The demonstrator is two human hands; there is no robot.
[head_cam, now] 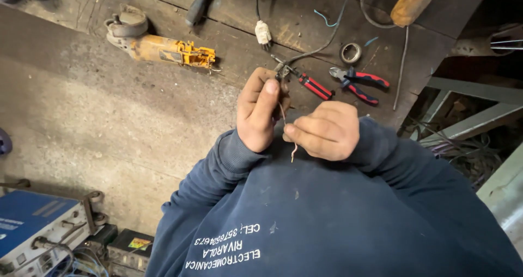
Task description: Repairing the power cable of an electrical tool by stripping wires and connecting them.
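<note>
Workshop setting: a worn, dark wooden bench [305, 15] with scratched and stained boards, above a grey concrete floor [81, 119] of dusty, pitted texture.

Item one: thin wire [284, 119], a single pale strand, bent and slightly wavy, running from the fingers of the left hand down past the fingertips of the right, its free end hanging below the right hand.

Left hand [260, 113]: curled into a loose fist, thumb laid upright along the front, closed on the upper part of the wire. Right hand [326, 131]: knuckles up, fingers folded, thumb and forefinger pinching the wire lower down. Both wrists emerge from ribbed cuffs of a dark blue sweatshirt [327, 222] (soft knit, lightly dusted).

Relative to the wire:
- Two pliers with red-and-black grips: one [305, 80] just above the wire, its head beside the left hand; one [359, 83] up and to the right, jaws parted.
- One metal ring [350, 52], round and grey, above the second pliers.
- One angle grinder [158, 45], yellow body, scuffed, well up and to the left.
- One white plug [263, 34] on a dark cable, straight above.
- One blue metal box [32, 228], far down-left on the floor.
</note>
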